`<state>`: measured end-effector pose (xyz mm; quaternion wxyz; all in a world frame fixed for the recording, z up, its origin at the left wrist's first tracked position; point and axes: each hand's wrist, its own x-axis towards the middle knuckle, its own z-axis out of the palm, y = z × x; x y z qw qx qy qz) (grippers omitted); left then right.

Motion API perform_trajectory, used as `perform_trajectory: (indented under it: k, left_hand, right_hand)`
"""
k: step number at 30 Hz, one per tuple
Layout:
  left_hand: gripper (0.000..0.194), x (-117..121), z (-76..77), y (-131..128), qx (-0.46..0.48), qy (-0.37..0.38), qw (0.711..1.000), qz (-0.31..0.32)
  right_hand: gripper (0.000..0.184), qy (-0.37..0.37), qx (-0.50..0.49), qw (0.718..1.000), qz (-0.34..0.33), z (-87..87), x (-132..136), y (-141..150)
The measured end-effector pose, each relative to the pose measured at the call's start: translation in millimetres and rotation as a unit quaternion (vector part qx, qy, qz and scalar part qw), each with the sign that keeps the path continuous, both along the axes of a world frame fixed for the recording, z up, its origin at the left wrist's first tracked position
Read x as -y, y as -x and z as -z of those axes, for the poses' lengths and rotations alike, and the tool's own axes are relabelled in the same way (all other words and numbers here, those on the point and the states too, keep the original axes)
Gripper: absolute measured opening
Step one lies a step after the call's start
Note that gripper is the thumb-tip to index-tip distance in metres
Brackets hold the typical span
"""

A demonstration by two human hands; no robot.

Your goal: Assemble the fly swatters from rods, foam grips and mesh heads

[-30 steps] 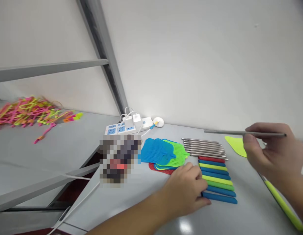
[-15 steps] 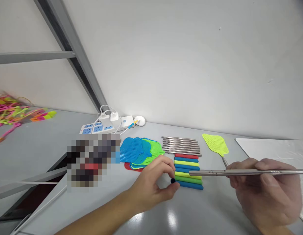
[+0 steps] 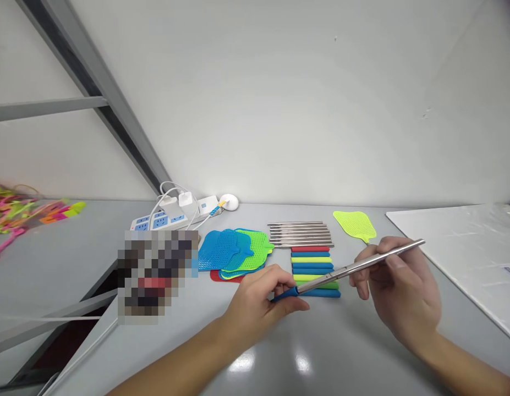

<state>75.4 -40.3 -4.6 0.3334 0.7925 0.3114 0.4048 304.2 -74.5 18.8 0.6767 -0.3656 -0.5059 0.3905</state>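
My left hand [image 3: 263,300] pinches a blue handle sleeve [image 3: 285,295] between thumb and fingers. A silver metal rod [image 3: 357,266] slants up to the right from the sleeve's mouth. How deep the rod sits in it I cannot tell. Fingers of my right hand [image 3: 399,291] are closed around the rod's middle. Behind my hands lies a column of coloured handle sleeves [image 3: 311,265], red, blue, yellow and green. Several more metal rods [image 3: 300,235] lie side by side just beyond them. Left of these, blue, green and red fly swatter heads [image 3: 224,250] overlap in a pile.
A yellow fly swatter head [image 3: 356,224] on a metal stem lies behind my right hand. A white wrapped board [image 3: 456,253] covers the right side. A power strip [image 3: 176,218] with chargers stands at the back left, near a pixelated patch. Bright tangled pieces [image 3: 27,212] lie far left.
My right hand has moved left and tilted the rod, bringing its lower end to the blue sleeve in my left hand. The view has shifted a little.
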Motion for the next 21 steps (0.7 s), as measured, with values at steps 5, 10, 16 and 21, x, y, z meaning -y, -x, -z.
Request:
perform_trajectory:
  k: [5, 10, 16, 21]
  left_hand:
    - [0.020, -0.1, 1.5, -0.9, -0.026, -0.018, 0.999, 0.022]
    - [0.014, 2.5, 2.2, 0.0, -0.059, -0.017, 0.998, 0.021]
    - [0.019, 0.2, 4.6, 1.4, -0.071, -0.053, 0.996, 0.019]
    - [0.033, -3.9, -8.3, 4.7, -0.052, 0.051, 0.997, -0.040]
  right_hand:
    - [0.012, 0.012, 0.019, 0.999, -0.034, 5.4, -7.6, -6.1]
    - [0.006, 0.068, 0.087, 0.988, -0.110, 8.8, -11.0, -17.2]
    - [0.007, 0.159, 0.245, 0.928, -0.232, 0.1, -14.3, -26.1]
    - [0.009, 0.075, 0.490, 0.851, -0.172, -8.5, -16.7, -33.3]
